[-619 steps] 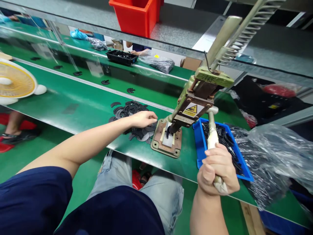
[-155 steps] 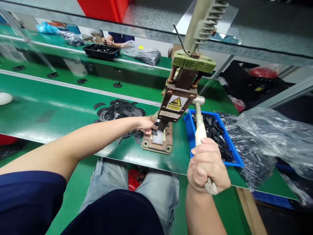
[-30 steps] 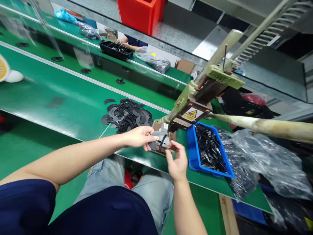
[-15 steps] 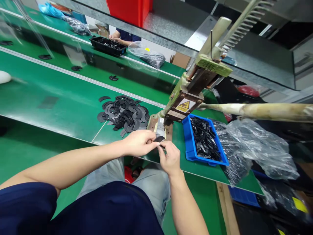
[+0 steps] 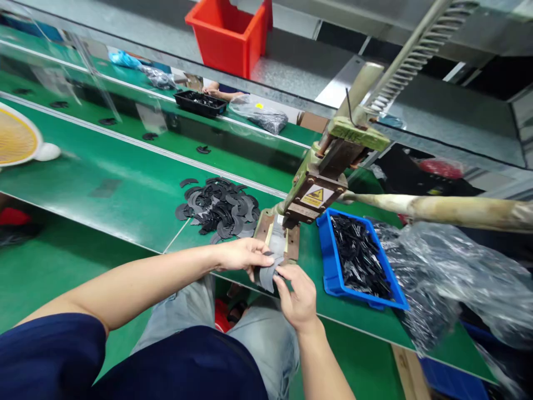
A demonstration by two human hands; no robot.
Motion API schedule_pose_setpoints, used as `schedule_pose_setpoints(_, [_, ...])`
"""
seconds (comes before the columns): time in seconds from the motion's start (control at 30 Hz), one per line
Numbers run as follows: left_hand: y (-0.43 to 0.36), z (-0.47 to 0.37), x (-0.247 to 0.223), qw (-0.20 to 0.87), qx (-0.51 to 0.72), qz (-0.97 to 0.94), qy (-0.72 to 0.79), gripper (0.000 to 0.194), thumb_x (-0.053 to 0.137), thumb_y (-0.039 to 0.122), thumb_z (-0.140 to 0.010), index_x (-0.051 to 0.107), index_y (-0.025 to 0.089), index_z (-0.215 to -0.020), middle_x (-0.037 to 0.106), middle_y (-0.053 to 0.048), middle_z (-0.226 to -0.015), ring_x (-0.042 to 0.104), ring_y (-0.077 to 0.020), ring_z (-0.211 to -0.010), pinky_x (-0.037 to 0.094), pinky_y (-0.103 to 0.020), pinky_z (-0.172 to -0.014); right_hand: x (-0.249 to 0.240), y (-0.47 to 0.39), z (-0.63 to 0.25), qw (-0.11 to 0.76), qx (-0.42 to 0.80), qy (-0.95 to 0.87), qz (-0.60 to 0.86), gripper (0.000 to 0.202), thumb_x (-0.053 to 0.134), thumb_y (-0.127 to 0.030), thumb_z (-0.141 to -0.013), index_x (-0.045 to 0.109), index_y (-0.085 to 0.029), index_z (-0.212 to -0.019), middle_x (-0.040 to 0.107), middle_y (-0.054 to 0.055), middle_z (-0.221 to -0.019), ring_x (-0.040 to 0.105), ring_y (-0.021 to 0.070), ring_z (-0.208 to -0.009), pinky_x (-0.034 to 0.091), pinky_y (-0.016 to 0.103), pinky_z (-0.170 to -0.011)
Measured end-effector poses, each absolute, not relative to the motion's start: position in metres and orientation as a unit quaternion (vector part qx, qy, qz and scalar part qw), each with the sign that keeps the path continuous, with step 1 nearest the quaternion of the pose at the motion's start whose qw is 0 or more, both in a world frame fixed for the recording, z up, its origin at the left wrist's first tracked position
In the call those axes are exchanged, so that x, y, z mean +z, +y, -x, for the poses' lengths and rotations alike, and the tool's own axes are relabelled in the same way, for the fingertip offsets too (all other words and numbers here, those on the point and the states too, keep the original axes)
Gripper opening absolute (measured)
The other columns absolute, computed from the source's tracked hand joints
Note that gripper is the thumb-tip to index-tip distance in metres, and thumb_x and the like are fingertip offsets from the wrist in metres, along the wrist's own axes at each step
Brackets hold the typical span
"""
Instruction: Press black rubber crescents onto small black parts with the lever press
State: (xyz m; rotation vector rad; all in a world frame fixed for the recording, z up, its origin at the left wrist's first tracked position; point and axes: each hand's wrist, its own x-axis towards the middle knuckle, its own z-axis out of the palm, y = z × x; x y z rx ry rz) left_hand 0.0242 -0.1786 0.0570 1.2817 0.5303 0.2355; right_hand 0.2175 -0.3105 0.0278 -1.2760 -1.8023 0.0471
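Between my two hands is a curved dark-grey plastic piece (image 5: pixel 267 274), held near the bench's front edge. My left hand (image 5: pixel 245 256) pinches its upper left side, thumb on top. On its right side, the fingertips of my right hand (image 5: pixel 296 291) grip the edge. Just beyond stands a hand press (image 5: pixel 312 189) with a warning label, its metal base (image 5: pixel 293 244) partly behind my hands. A heap of similar curved pieces (image 5: pixel 225 208) lies left of the press. To its right, a blue bin (image 5: pixel 331 266) holds many small black parts.
The press's long lever (image 5: pixel 437 208) sticks out to the right above clear plastic bags (image 5: pixel 453 266). A red bin (image 5: pixel 220 44) sits on the metal shelf overhead. Single black pieces lie along the green belt (image 5: pixel 175 150). Across it, another person's hand (image 5: pixel 214 90) is by a black tray (image 5: pixel 200 105).
The held piece has turned, so its broad grey face now shows between my hands. My view has shifted, bringing more of the red bin and a yellow fan-like object into sight.
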Motion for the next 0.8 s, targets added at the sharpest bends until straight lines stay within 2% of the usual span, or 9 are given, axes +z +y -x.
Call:
schedule_pose_setpoints(0.1, [-0.156,-0.017,0.046,0.707,0.141,-0.634,0.279,0.054,0.08,0.066,-0.075,0.066,0.017,-0.09,0.068,-0.002,-0.075,0.063,-0.014,-0.06,0.05,-0.024,-0.052,0.019,-0.316,-0.229,0.453,0.02,-0.688,0.567,0.034,0.065,-0.022,-0.092,0.065,-0.022,-0.126,0.075,0.01,-0.11,0.074,0.0229,-0.102,0.064,0.042,-0.091])
schedule_pose_setpoints(0.2, [-0.101,-0.008,0.044,0.552,0.202,-0.715,0.379,0.042,0.074,0.06,-0.084,0.067,0.019,-0.093,0.07,-0.002,-0.078,0.066,-0.0156,-0.061,0.052,-0.026,-0.055,0.008,-0.325,-0.239,0.46,0.023,-0.643,0.612,0.03,0.064,-0.025,-0.093,0.067,-0.023,-0.123,0.075,0.01,-0.11,0.074,0.0234,-0.102,0.065,0.042,-0.09])
schedule_pose_setpoints(0.27, [-0.051,-0.004,0.054,0.371,0.228,-0.785,0.441,0.03,0.07,0.051,-0.089,0.071,0.021,-0.094,0.073,-0.004,-0.084,0.071,-0.0197,-0.075,0.055,-0.028,-0.068,0.004,-0.33,-0.245,0.46,0.027,-0.641,0.614,0.025,0.063,-0.025,-0.094,0.069,-0.024,-0.118,0.075,0.009,-0.107,0.075,0.0231,-0.101,0.065,0.041,-0.088])
schedule_pose_setpoints(0.33, [0.001,-0.004,0.07,0.205,0.226,-0.831,0.465,0.024,0.065,0.042,-0.094,0.074,0.021,-0.101,0.077,-0.008,-0.101,0.072,-0.0259,-0.1,0.055,-0.032,-0.088,0.006,-0.332,-0.248,0.456,0.028,-0.648,0.609,0.023,0.062,-0.024,-0.094,0.07,-0.025,-0.116,0.075,0.008,-0.106,0.075,0.0229,-0.1,0.066,0.04,-0.086])
schedule_pose_setpoints(0.4, [0.046,-0.006,0.087,0.105,0.217,-0.851,0.466,0.032,0.064,0.036,-0.096,0.072,0.021,-0.122,0.073,-0.011,-0.127,0.067,-0.0289,-0.12,0.049,-0.036,-0.105,0.013,-0.332,-0.253,0.45,0.019,-0.655,0.607,0.022,0.062,-0.024,-0.094,0.071,-0.025,-0.114,0.075,0.008,-0.106,0.075,0.0231,-0.099,0.066,0.04,-0.085])
schedule_pose_setpoints(0.5, [0.085,-0.003,0.095,0.055,0.206,-0.848,0.486,0.049,0.065,0.033,-0.095,0.063,0.015,-0.14,0.061,-0.016,-0.148,0.058,-0.0298,-0.135,0.041,-0.037,-0.117,0.028,-0.336,-0.27,0.44,-0.017,-0.652,0.617,0.022,0.064,-0.025,-0.093,0.071,-0.025,-0.114,0.075,0.009,-0.108,0.074,0.023,-0.1,0.065,0.04,-0.086])
schedule_pose_setpoints(0.63, [0.082,0.021,0.067,0.074,0.226,-0.823,0.516,0.044,0.057,0.036,-0.098,0.065,0.013,-0.135,0.063,-0.016,-0.142,0.057,-0.0288,-0.134,0.041,-0.038,-0.118,0.045,-0.352,-0.319,0.416,-0.075,-0.606,0.673,0.023,0.065,-0.036,-0.093,0.072,-0.026,-0.113,0.075,0.008,-0.113,0.073,0.0244,-0.103,0.061,0.044,-0.095])
schedule_pose_setpoints(0.7, [0.063,0.042,0.046,0.087,0.23,-0.817,0.522,0.042,0.054,0.036,-0.098,0.066,0.014,-0.132,0.066,-0.014,-0.139,0.058,-0.028,-0.133,0.041,-0.038,-0.118,0.047,-0.357,-0.355,0.371,-0.086,-0.564,0.732,0.031,0.062,-0.047,-0.093,0.071,-0.026,-0.115,0.075,0.01,-0.118,0.071,0.0273,-0.107,0.057,0.049,-0.102])
schedule_pose_setpoints(0.8, [0.025,0.081,0.016,0.093,0.248,-0.801,0.537,0.042,0.052,0.039,-0.097,0.067,0.017,-0.129,0.067,-0.012,-0.139,0.056,-0.0277,-0.135,0.04,-0.04,-0.12,0.042,-0.355,-0.411,0.242,-0.062,-0.528,0.812,0.052,0.057,-0.063,-0.089,0.069,-0.024,-0.123,0.074,0.012,-0.123,0.068,0.0339,-0.113,0.053,0.057,-0.106])
